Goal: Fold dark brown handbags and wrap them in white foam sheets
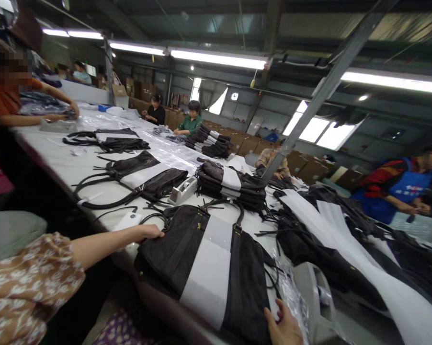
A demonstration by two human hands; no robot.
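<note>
A black handbag [176, 244] with a white paper band [210, 263] around its middle lies at the table's near edge. My left hand [152, 232] is closed at the bag's upper left corner, its fingertips against the bag and partly hidden. At the lower right corner, my right hand [283, 326] has its fingers apart, the thumb touching the bag's edge. The bag's handle [240, 213] arches over its far side. A white device [128, 220] with a cable lies beyond my left forearm.
Tape dispensers [183, 190] stand behind and right of the bag. Stacked banded bags [230, 179], more bags [144, 175] and white sheets [374, 273] lie on the table [54, 158]. A slanted metal post [309, 105] rises beyond. Several people work around it.
</note>
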